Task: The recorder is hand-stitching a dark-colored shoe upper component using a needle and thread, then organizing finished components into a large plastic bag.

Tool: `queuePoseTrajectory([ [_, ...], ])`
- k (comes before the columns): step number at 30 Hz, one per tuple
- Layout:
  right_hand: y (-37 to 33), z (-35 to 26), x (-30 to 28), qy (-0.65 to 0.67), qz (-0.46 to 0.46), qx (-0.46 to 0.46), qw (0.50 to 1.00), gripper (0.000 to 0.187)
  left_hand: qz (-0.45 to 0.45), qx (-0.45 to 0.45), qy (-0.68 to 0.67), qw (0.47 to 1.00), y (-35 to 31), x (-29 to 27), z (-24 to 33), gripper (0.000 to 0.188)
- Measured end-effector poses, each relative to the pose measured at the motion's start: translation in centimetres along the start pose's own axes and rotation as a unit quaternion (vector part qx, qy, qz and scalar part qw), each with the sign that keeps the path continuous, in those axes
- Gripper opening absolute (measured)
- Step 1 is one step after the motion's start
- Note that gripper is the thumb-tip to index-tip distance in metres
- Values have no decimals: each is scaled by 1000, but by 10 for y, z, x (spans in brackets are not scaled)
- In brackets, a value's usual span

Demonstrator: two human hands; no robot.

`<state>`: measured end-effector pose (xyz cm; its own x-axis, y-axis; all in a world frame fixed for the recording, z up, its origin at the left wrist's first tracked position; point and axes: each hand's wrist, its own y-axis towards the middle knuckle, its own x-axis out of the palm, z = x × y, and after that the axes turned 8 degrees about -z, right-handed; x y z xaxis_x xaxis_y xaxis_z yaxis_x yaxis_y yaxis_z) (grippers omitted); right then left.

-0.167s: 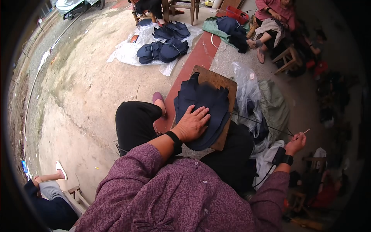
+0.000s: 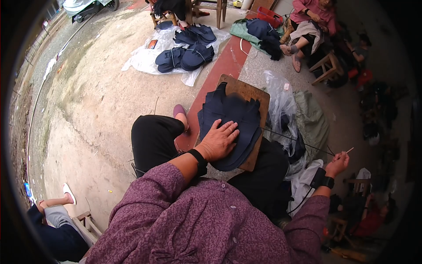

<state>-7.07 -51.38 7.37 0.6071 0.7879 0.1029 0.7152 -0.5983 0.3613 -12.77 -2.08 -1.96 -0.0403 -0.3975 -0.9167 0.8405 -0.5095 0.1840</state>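
Observation:
A stack of dark navy cut fabric pieces [image 2: 233, 110], with jagged far edges and a rounded near end, lies on a tilted wooden board [image 2: 259, 94] over my lap. My left hand [image 2: 218, 141] rests flat on the stack, fingers stretched out. From the board's right edge a thin dark cord [image 2: 299, 141] runs taut out to my right hand [image 2: 336, 163]. That hand is closed at the far right; a thin pale stick [image 2: 350, 150] pokes out past its fingers. How the cord is fixed at the stack is hidden.
Beside the board lie clear plastic [image 2: 279, 99] and a grey-green sack [image 2: 311, 119]. Tied bundles of dark pieces [image 2: 184, 58] lie on plastic sheeting ahead. A seated person in pink [image 2: 327, 22] is at the far right; another person [image 2: 57, 235] sits at the lower left.

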Motion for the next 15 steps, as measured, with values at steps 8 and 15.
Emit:
queuePoseTrajectory([
  [8,1,-6,-4,-12,9,-10,1000,9,-2,-3,-4,1000,0,-1,0,49],
  [15,5,-7,-10,-21,7,-20,1000,10,-4,-4,-2,1000,0,1,0,49],
])
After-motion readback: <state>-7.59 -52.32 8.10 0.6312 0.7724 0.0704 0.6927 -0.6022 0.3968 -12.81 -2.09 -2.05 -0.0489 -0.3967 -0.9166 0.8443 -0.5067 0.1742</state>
